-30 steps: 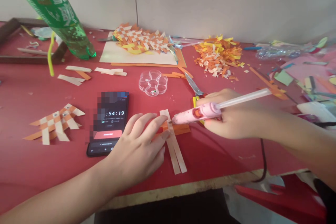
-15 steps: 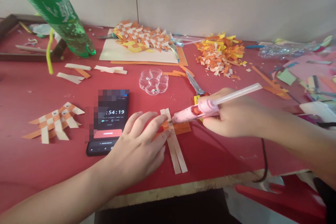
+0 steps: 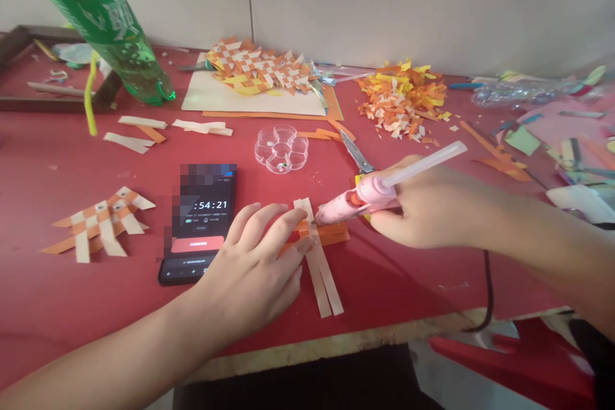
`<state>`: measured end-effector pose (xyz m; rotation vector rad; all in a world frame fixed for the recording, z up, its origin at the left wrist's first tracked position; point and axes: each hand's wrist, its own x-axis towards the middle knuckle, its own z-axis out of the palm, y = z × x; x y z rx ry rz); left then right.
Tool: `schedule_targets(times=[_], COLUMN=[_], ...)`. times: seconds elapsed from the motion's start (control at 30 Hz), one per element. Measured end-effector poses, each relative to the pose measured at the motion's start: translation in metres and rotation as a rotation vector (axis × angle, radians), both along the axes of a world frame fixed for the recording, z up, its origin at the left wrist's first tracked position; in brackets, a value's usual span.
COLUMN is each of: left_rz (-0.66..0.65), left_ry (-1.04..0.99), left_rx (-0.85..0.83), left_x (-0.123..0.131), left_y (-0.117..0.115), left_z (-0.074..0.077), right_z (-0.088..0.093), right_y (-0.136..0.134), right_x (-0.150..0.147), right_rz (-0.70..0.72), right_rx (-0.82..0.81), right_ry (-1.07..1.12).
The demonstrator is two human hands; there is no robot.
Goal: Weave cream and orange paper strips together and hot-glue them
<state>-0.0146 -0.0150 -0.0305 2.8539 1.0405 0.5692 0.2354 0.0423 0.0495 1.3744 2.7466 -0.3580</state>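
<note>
On the table (image 3: 408, 282), the left hand (image 3: 254, 262) spreads flat, steadying paper strips (image 3: 327, 282). The right hand (image 3: 427, 211) grips a glue gun (image 3: 355, 198) there.

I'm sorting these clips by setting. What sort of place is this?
Probably a paper-craft worktable: a heap of paper snippets, woven paper pieces and scissors lie on the red table, and the right hand holds a pink glue gun.

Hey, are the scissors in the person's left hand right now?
No, the left hand presses flat on the paper strips, while the scissors lie beyond the glue gun.
</note>
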Motion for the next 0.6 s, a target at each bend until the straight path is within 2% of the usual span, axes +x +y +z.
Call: schedule_targets(times=[0.23,0.37,0.5,0.6], left_rz=[0.002,0.011,0.014,0.007], left_ry=[0.005,0.011,0.018,0.001], left_rx=[-0.012,-0.002,0.001,0.012], left_x=[0.0,-0.001,-0.001,0.0], left_y=[0.0,0.0,0.0,-0.001], left_z=[-0.002,-0.003,-0.003,-0.002], right_z=[0.014,0.02,0.022,0.019], right_y=[-0.004,-0.006,-0.004,-0.003], right_x=[-0.017,-0.031,-0.03,-0.007], right_rz=[0.01,-0.033,-0.031,-0.046], right_rx=[0.045,0.035,0.106,0.174], right_ry=[-0.23,-0.357,-0.355,-0.227])
